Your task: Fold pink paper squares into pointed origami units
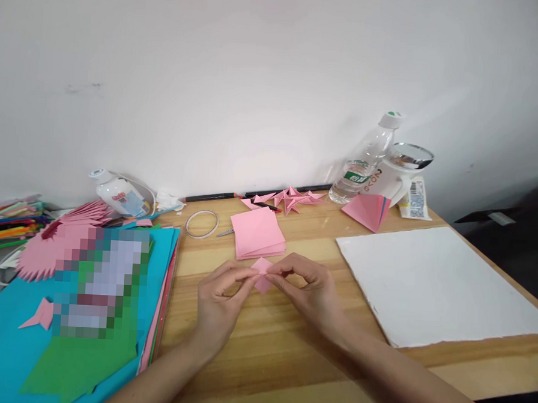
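Observation:
Between my two hands is a small folded piece of pink paper [262, 265], held up over the wooden table [224, 361]. My left hand [222, 298] pinches its left corner between thumb and fingertips. The right corner is pinched the same way by my right hand [312, 291]. The paper looks like a small diamond, with a crease across its middle. Just beyond my fingers lies a stack of pink paper squares [258, 232]. Scissors [224, 232] stick out from under that stack, mostly hidden. Several folded pink paper pieces [291, 198] lie behind it.
On the left are blue paper sheets [1, 320], green paper [84, 366] and a pink fan-folded ring [59, 244]. A tape roll [201, 224] lies near the stack. A white board [449, 289] is at right, below a water bottle [363, 161], a mug [390, 178] and folded pink paper [367, 211].

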`<state>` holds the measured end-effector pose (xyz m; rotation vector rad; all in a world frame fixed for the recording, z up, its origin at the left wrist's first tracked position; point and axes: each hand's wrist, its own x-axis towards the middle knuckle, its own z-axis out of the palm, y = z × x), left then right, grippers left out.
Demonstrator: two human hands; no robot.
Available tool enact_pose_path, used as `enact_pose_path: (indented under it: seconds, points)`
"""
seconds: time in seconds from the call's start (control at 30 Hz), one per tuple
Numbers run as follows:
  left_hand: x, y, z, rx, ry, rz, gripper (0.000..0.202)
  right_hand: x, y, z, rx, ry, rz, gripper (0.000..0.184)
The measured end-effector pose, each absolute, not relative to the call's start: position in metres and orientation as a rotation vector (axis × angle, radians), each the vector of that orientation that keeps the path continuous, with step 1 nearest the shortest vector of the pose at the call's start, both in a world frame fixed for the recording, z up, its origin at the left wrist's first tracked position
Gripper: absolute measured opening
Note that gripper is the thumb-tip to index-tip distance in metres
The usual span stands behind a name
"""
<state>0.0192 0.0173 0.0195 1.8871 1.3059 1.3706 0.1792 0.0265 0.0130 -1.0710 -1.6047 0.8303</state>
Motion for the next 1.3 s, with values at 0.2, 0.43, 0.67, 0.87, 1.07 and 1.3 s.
enact_pose_path:
  seconds: [0.2, 0.43, 0.67, 0.87, 1.07, 1.3]
  points:
    - [0.0180, 0.0178, 0.0198, 1.954, 1.306, 1.310, 0.009, 0.1790, 0.0271, 0.0108, -1.059, -1.652, 0.780, 0.009]
    - [0.0210, 0.0181, 0.0209, 1.698, 1.306, 1.222, 0.007, 0.1808, 0.0273, 0.0126, -1.055, -1.640, 0.975, 0.011]
    - [0.0221, 0.0184, 0.0202, 1.305, 1.387, 1.189, 0.024, 0.1806, 0.0278, 0.0121, -1.120, -1.474, 1.185, 0.019]
    - [0.0225, 0.0158, 0.0221, 1.381, 1.377, 1.219, 0.020, 0.1795, 0.0299, 0.0109, -1.034, -1.539, 1.221, 0.020]
    - [0.0227, 0.0152, 0.0213, 1.410, 1.401, 1.260, 0.023, 0.1802, 0.0308, 0.0133, -0.959, -1.584, 1.179, 0.016]
    - [0.0198, 0.0201, 0.0204, 1.472, 1.318, 1.099, 0.015, 0.1801, 0.0284, 0.0160, -1.035, -1.597, 1.119, 0.015]
